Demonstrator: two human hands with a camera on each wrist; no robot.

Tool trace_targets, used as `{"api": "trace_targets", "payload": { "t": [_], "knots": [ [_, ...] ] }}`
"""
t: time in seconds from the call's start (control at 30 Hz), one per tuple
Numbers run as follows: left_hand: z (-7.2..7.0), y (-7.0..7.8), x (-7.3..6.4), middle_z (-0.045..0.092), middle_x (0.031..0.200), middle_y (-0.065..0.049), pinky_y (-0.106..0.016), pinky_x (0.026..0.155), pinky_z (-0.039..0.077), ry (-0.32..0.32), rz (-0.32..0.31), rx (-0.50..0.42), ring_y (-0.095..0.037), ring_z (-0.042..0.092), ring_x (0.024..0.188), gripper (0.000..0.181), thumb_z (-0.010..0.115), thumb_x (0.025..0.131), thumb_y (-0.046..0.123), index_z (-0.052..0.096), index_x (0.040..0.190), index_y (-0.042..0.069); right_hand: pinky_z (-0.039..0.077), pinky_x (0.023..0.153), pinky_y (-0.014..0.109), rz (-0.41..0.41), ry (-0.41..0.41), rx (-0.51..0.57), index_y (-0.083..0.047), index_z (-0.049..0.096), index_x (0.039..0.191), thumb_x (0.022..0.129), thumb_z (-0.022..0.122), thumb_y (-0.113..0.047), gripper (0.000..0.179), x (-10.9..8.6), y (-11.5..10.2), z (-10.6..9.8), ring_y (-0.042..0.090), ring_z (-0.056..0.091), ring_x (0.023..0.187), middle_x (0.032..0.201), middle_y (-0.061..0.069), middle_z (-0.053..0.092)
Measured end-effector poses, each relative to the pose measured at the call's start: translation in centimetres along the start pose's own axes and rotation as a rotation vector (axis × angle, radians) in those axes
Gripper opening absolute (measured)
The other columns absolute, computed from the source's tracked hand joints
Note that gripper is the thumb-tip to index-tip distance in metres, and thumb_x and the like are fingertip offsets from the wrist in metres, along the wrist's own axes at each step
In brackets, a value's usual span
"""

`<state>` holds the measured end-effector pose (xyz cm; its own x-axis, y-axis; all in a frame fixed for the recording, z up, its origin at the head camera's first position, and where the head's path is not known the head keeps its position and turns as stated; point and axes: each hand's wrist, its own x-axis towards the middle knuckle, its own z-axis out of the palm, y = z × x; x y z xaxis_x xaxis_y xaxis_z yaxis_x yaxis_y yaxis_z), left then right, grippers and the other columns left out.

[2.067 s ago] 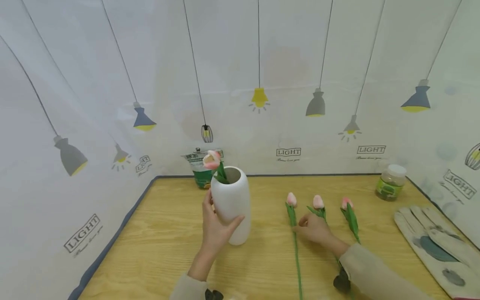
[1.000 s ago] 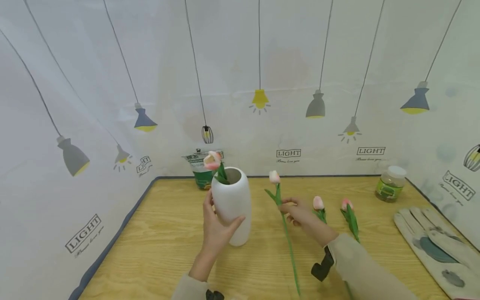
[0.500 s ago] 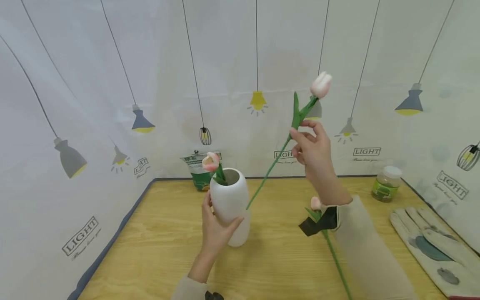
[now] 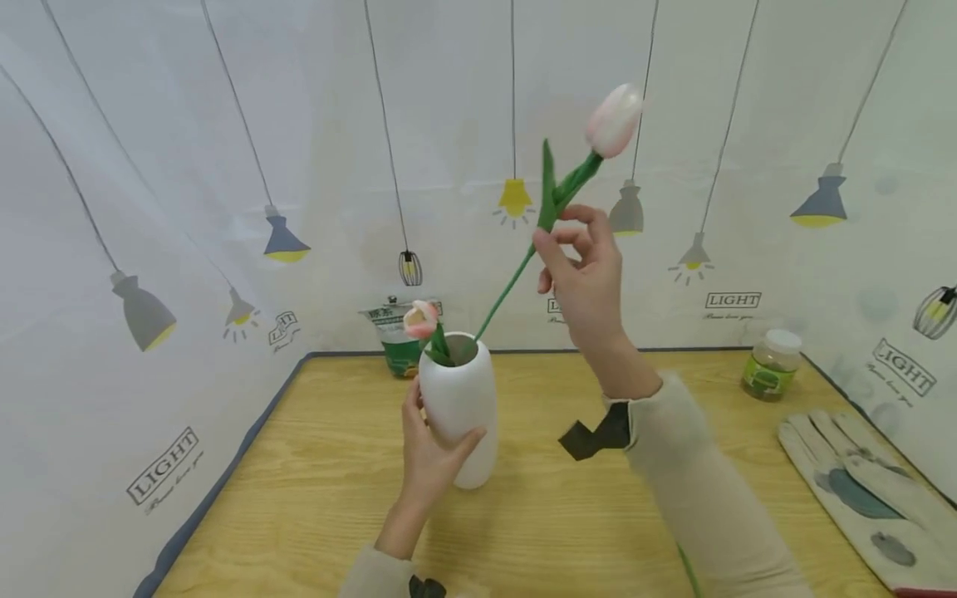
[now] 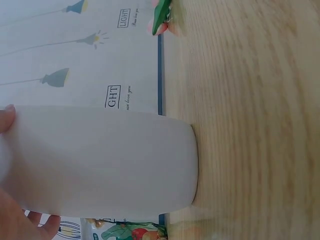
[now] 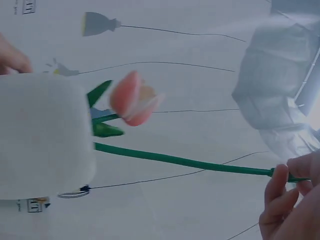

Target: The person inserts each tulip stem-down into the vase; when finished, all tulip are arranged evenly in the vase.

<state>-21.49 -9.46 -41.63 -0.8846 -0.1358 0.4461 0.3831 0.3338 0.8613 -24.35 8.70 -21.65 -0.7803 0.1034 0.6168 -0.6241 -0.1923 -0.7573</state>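
Observation:
My left hand (image 4: 432, 467) grips a white vase (image 4: 459, 415) round its side, fingers behind and thumb in front. The vase stands on the table, as the left wrist view shows its base (image 5: 187, 165) there. One pink tulip (image 4: 421, 320) leans out of its mouth on the left. Above and to the right, my right hand (image 4: 591, 286) pinches a second pale pink tulip (image 4: 615, 120) by its stem just under the leaves. That tulip is tilted, bloom up and right, and its lower stem (image 6: 165, 158) runs down to the vase's mouth, its end hidden from view.
A green and white pouch (image 4: 402, 355) stands behind the vase. Lidded jar (image 4: 770, 365) and work gloves (image 4: 852, 482) lie along the right of the wooden table (image 4: 336, 465). A green stem (image 4: 688, 573) shows beside my right sleeve, which covers the other tulips.
My right hand has picked the tulip up off the table, raised it high, then moved it left so its stem end meets the vase's mouth. My left hand stays on the vase.

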Motion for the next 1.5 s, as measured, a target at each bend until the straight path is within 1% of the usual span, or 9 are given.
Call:
{"api": "trace_targets", "payload": {
  "t": [0.23, 0.37, 0.53, 0.7, 0.87, 1.03, 1.23, 1.33, 1.5],
  "knots": [
    [0.1, -0.1, -0.2, 0.029, 0.135, -0.005, -0.050, 0.094, 0.037, 0.008, -0.008, 0.008, -0.023, 0.033, 0.121, 0.099, 0.078, 0.065, 0.028, 0.012, 0.139, 0.027, 0.047, 0.048, 0.025, 0.298, -0.210, -0.403, -0.010, 0.055, 0.099, 0.083, 0.060, -0.021, 0.020, -2.9, 5.6, 1.3, 0.012, 0.051, 0.051, 0.090, 0.009, 0.059],
    [0.2, -0.1, -0.2, 0.029, 0.134, -0.005, -0.052, 0.094, 0.037, -0.023, -0.007, 0.002, -0.024, 0.034, 0.120, 0.098, 0.077, 0.066, 0.030, 0.011, 0.139, 0.028, 0.048, 0.052, 0.024, 0.357, -0.282, -0.575, -0.009, 0.062, 0.093, 0.079, 0.063, -0.024, 0.020, -4.2, 7.7, 1.6, 0.014, 0.054, 0.067, 0.094, 0.008, 0.061],
    [0.3, 0.0, -0.3, 0.030, 0.133, -0.006, -0.052, 0.092, 0.038, -0.015, -0.003, 0.004, -0.026, 0.035, 0.119, 0.099, 0.077, 0.066, 0.030, 0.011, 0.139, 0.027, 0.050, 0.055, 0.025, 0.370, -0.292, -0.579, -0.011, 0.065, 0.096, 0.079, 0.063, -0.027, 0.023, -4.6, 8.7, 1.3, 0.016, 0.057, 0.071, 0.096, 0.008, 0.061],
    [0.2, -0.1, -0.2, 0.030, 0.134, -0.006, -0.052, 0.092, 0.038, 0.001, 0.005, 0.020, -0.024, 0.035, 0.119, 0.099, 0.078, 0.065, 0.029, 0.011, 0.139, 0.028, 0.048, 0.050, 0.024, 0.364, -0.282, -0.466, -0.009, 0.062, 0.107, 0.081, 0.063, -0.024, 0.030, -5.0, 9.1, -0.1, 0.012, 0.056, 0.054, 0.098, 0.015, 0.060],
    [0.3, -0.1, -0.1, 0.030, 0.133, -0.007, -0.053, 0.093, 0.038, 0.006, 0.016, 0.017, -0.025, 0.035, 0.119, 0.100, 0.079, 0.064, 0.025, 0.013, 0.138, 0.025, 0.040, 0.043, 0.022, 0.386, -0.252, -0.435, -0.011, 0.058, 0.114, 0.083, 0.061, -0.025, 0.034, -5.5, 9.4, -4.2, 0.010, 0.050, 0.047, 0.097, 0.013, 0.059],
    [0.3, 0.1, 0.0, 0.030, 0.134, -0.007, -0.052, 0.094, 0.037, 0.004, 0.018, 0.013, -0.025, 0.034, 0.120, 0.100, 0.079, 0.063, 0.023, 0.013, 0.139, 0.025, 0.038, 0.042, 0.021, 0.499, -0.178, -0.440, -0.011, 0.052, 0.120, 0.083, 0.060, -0.032, 0.043, -6.4, 10.0, -10.4, 0.006, 0.050, 0.050, 0.087, -0.004, 0.058],
    [-0.1, 0.2, -0.1, 0.027, 0.136, -0.008, -0.053, 0.094, 0.037, -0.001, 0.021, 0.029, -0.027, 0.034, 0.121, 0.100, 0.078, 0.065, 0.028, 0.012, 0.139, 0.025, 0.041, 0.048, 0.024, 0.631, -0.086, -0.534, -0.007, 0.045, 0.127, 0.084, 0.058, -0.035, 0.053, -9.1, 11.4, -17.4, 0.007, 0.051, 0.052, 0.072, -0.017, 0.057],
    [-0.2, 0.1, -0.1, 0.027, 0.137, -0.007, -0.053, 0.094, 0.037, -0.006, 0.011, 0.029, -0.028, 0.034, 0.122, 0.099, 0.078, 0.065, 0.028, 0.012, 0.139, 0.025, 0.043, 0.046, 0.026, 0.642, -0.138, -0.640, -0.002, 0.046, 0.125, 0.085, 0.058, -0.032, 0.052, -10.5, 12.4, -19.8, 0.012, 0.053, 0.051, 0.075, -0.008, 0.061],
    [-0.1, 0.2, 0.1, 0.028, 0.136, -0.006, -0.052, 0.095, 0.037, 0.003, 0.002, 0.030, -0.025, 0.034, 0.122, 0.099, 0.078, 0.064, 0.029, 0.013, 0.139, 0.026, 0.041, 0.041, 0.025, 0.677, -0.327, -0.809, 0.004, 0.049, 0.120, 0.085, 0.057, -0.024, 0.045, -12.0, 13.6, -21.9, 0.015, 0.053, 0.050, 0.081, 0.015, 0.062]
  ]
}}
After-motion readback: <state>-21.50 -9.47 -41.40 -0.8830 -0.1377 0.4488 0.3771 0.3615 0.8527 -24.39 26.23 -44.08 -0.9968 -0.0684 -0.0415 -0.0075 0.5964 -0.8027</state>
